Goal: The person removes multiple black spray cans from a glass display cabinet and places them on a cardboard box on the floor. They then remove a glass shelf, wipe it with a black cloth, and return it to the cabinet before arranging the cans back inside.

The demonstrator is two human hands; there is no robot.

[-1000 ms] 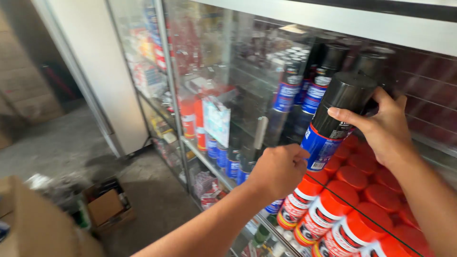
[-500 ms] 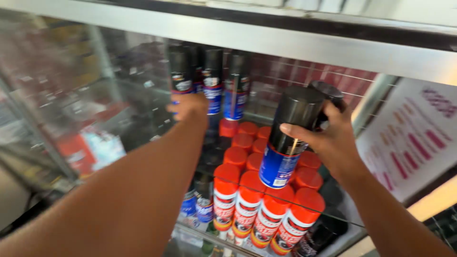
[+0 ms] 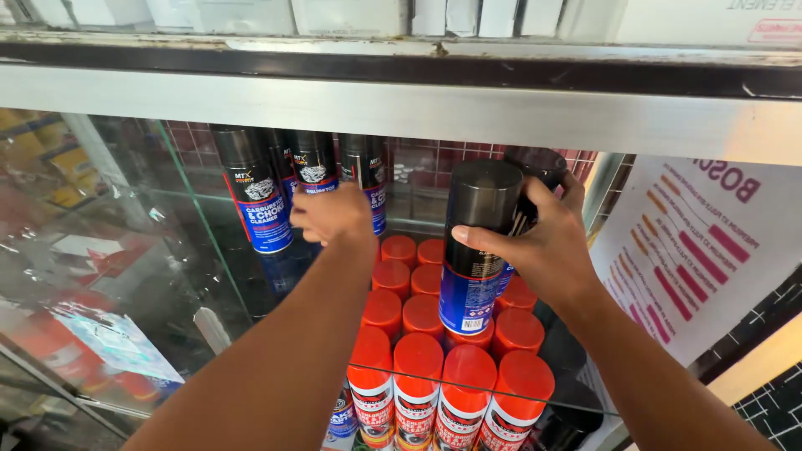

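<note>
Right hand: your right hand (image 3: pixel 555 250) is wrapped around a black-capped spray can with a blue label (image 3: pixel 476 250), fingers clenched on its upper half.
Can axis: upright, cap at 12 o'clock, above the red-capped cans (image 3: pixel 443 367).
Left hand: your left hand (image 3: pixel 334 215) reaches to the back row of black cans (image 3: pixel 313 171); whether its fingers grip one you cannot tell.
Key relation: the back row lies at 10 o'clock from the held can; your left hand is nearer.
Shelf: glass shelf (image 3: pixel 209 250) of the cabinet.

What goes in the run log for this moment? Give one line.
left hand: reaching black-capped cans | right hand: holding black-capped spray can | below: orange-capped cans
</note>
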